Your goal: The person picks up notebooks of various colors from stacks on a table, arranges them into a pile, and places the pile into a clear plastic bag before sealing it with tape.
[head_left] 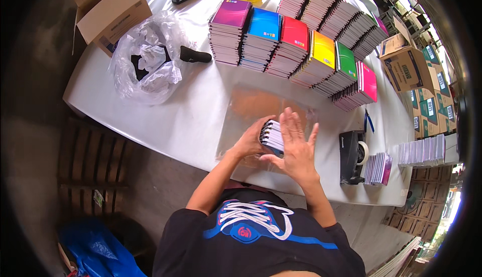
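Near the front edge of the table I have a small stack of spiral-bound notebooks (272, 136), standing with the black coils and white page edges showing. My left hand (249, 140) is wrapped round its left side, gripping it. My right hand (297, 152) lies against its right side, palm flat, with fingers stretched out and the thumb apart. Beneath them lies a clear plastic sheet or bag (232, 135), with a brown patch (253, 102) showing at its far part. The covers of the held notebooks are mostly hidden by my hands.
Stacks of notebooks with purple (232, 13), blue (264, 24), red (295, 32), yellow (323, 49), green (346, 62) and pink (369, 82) covers stand beyond. A black tape dispenser (350, 154) and notebook bundles (376, 169) are at right. Left: plastic bag of crumpled paper (150, 71), cardboard box (118, 18).
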`<state>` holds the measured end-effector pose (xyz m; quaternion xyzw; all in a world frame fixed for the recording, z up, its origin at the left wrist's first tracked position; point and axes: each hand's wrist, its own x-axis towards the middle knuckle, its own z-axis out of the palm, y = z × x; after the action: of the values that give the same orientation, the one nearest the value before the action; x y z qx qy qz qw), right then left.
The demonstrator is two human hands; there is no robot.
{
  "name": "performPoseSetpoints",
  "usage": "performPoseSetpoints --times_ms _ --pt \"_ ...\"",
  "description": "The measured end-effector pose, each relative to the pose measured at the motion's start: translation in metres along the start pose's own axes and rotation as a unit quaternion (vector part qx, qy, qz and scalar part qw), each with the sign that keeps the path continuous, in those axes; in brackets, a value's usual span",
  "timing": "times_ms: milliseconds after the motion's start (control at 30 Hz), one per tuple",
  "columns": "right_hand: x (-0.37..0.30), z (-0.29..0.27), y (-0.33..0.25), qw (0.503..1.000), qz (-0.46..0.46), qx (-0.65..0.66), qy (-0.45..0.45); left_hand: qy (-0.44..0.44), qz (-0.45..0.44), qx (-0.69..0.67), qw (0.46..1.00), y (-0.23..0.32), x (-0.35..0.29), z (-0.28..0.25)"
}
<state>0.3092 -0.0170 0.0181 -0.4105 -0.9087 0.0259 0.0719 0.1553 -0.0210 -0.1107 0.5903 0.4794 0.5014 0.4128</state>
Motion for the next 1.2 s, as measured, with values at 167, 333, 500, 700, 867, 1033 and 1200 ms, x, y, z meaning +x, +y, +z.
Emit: performPoseSetpoints --times_ms 167,333,500,700,867,1033,1200 --pt "0.002 0.017 0.007 0.996 -0.032 -0.054 -0.062 -0.012 -0.077 0.004 0.997 -0.001 0.002 0.003" --pt "-0.001 0.025 0.043 0.979 0.046 0.200 -0.016 -0.001 -0.060 0.011 0.998 -0.003 0.000 -0.002" --pt "-0.015 0.103 0.064 0.751 0.068 0.653 0.067 -0.003 -0.028 0.036 0.999 0.004 0.008 0.000" --pt "-0.016 0.097 0.075 0.830 0.056 0.554 0.028 0.015 -0.053 0.038 0.998 0.006 0.000 0.003" --pt "-0.012 0.111 0.080 0.808 0.013 0.589 0.011 0.048 -0.074 0.033 0.996 -0.005 -0.007 0.008" --pt "-0.015 0.128 0.084 0.827 -0.030 0.560 0.027 0.027 -0.096 0.132 0.986 0.004 -0.007 0.007" --pt "-0.005 0.070 0.073 0.651 0.146 0.743 -0.051 0.065 -0.161 0.040 0.984 0.038 0.000 0.002"
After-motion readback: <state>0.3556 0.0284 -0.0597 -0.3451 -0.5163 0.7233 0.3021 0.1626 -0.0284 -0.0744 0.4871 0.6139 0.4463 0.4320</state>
